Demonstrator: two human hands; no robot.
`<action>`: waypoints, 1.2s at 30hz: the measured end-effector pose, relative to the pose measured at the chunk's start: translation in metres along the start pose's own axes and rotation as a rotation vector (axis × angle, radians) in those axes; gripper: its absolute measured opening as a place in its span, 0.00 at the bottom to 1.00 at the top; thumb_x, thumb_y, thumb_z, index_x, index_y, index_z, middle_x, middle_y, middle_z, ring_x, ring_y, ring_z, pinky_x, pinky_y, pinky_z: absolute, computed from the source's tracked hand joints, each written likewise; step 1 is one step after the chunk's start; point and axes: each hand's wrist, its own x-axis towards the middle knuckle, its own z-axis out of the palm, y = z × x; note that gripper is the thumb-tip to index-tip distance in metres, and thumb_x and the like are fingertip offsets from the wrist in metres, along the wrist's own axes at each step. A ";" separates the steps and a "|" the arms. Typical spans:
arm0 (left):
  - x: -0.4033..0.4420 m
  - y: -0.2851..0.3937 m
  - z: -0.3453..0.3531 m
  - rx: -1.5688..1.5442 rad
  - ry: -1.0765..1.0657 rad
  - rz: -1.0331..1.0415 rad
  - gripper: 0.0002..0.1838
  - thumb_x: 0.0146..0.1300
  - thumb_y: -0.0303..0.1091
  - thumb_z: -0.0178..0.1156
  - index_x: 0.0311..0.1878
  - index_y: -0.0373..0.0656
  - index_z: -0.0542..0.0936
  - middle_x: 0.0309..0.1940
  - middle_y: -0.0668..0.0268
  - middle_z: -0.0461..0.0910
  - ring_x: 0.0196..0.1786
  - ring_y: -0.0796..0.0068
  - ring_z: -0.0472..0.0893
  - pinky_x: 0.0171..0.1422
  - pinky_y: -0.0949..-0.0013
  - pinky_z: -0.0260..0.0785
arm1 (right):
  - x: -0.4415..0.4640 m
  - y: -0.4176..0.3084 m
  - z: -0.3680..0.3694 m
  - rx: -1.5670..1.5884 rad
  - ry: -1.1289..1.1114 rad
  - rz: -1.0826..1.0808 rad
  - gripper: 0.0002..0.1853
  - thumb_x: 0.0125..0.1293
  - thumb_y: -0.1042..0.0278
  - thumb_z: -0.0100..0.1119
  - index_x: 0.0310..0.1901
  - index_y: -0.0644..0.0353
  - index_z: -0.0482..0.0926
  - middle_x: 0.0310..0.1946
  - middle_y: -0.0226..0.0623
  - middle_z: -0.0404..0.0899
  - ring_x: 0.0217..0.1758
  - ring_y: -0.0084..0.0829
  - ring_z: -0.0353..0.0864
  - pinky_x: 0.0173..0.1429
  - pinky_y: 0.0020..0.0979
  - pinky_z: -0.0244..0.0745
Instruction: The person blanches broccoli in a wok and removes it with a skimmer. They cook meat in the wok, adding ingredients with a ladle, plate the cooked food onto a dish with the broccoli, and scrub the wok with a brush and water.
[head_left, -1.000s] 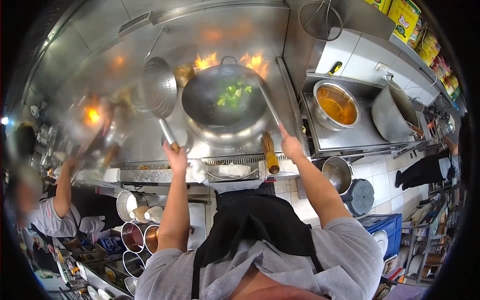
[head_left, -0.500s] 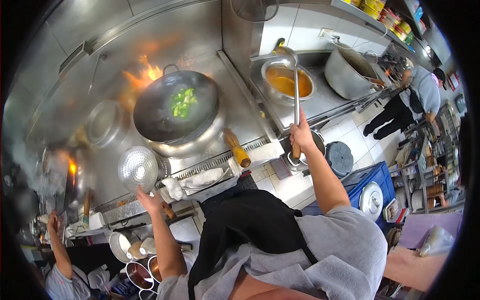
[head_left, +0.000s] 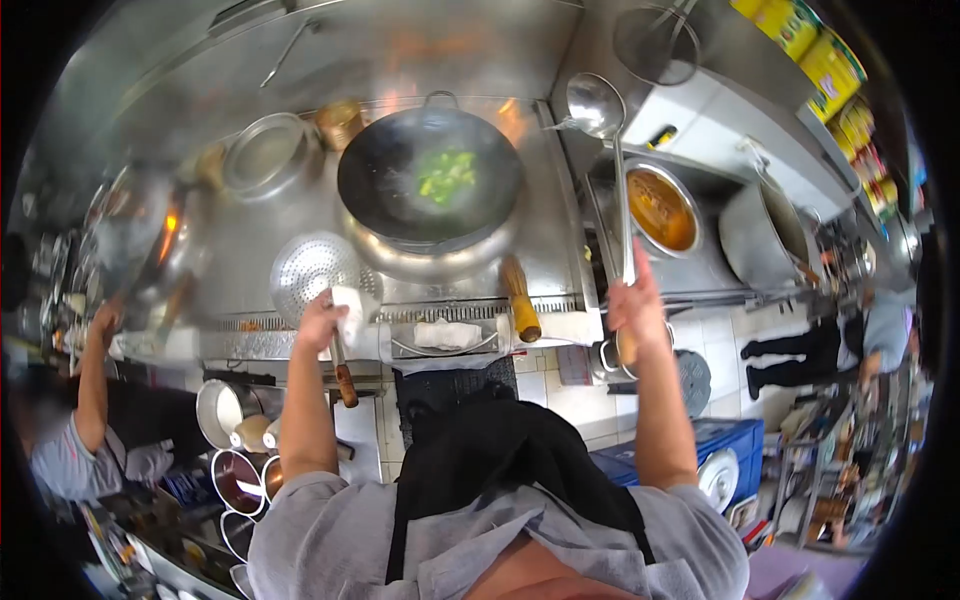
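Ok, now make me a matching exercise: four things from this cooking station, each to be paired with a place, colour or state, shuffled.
1. Green pieces
2. Ladle
3. Brush
4. Strainer

A. Full of small holes
B. In the right hand
C. Yellow at the near end
D. Inside the wok

Pairs: 1-D, 2-B, 3-C, 4-A
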 end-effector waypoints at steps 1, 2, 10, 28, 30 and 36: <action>0.008 0.009 -0.016 -0.227 -0.090 0.012 0.29 0.59 0.22 0.60 0.65 0.35 0.67 0.48 0.58 0.81 0.47 0.63 0.83 0.53 0.58 0.78 | -0.001 0.018 0.022 -0.022 0.002 -0.018 0.44 0.63 0.83 0.44 0.79 0.42 0.44 0.21 0.27 0.68 0.13 0.20 0.64 0.16 0.23 0.65; -0.012 0.049 -0.009 -0.169 0.026 -0.006 0.28 0.62 0.23 0.59 0.66 0.35 0.67 0.53 0.56 0.79 0.53 0.60 0.82 0.60 0.56 0.76 | -0.003 0.038 0.042 -0.040 0.010 -0.037 0.43 0.67 0.82 0.46 0.79 0.43 0.43 0.21 0.27 0.70 0.13 0.21 0.65 0.16 0.24 0.65; 0.015 0.042 0.077 -0.610 -0.168 -0.257 0.23 0.69 0.45 0.55 0.60 0.39 0.72 0.44 0.57 0.82 0.38 0.66 0.83 0.36 0.63 0.79 | 0.083 0.080 0.092 -0.423 -0.116 0.101 0.43 0.66 0.79 0.49 0.79 0.42 0.42 0.23 0.35 0.72 0.15 0.24 0.68 0.18 0.30 0.65; 0.150 -0.002 0.173 -0.419 -0.050 -0.349 0.10 0.67 0.39 0.59 0.48 0.47 0.76 0.39 0.64 0.79 0.40 0.65 0.81 0.38 0.56 0.78 | 0.055 0.042 0.093 -1.465 -0.527 0.176 0.48 0.62 0.76 0.49 0.77 0.26 0.38 0.50 0.61 0.80 0.53 0.59 0.80 0.61 0.49 0.73; 0.117 -0.005 0.167 -0.448 -0.040 -0.310 0.09 0.68 0.38 0.58 0.47 0.47 0.76 0.38 0.64 0.79 0.38 0.66 0.81 0.38 0.57 0.78 | 0.078 0.051 0.114 -1.498 -0.489 0.123 0.49 0.61 0.76 0.49 0.77 0.25 0.37 0.47 0.61 0.80 0.52 0.59 0.81 0.60 0.50 0.74; -0.022 -0.013 0.167 -0.487 0.027 -0.240 0.06 0.69 0.32 0.55 0.46 0.45 0.76 0.34 0.64 0.80 0.32 0.67 0.81 0.36 0.62 0.77 | 0.040 0.036 0.106 -1.614 -0.367 -0.009 0.46 0.64 0.75 0.48 0.78 0.30 0.38 0.43 0.60 0.82 0.48 0.52 0.84 0.54 0.51 0.76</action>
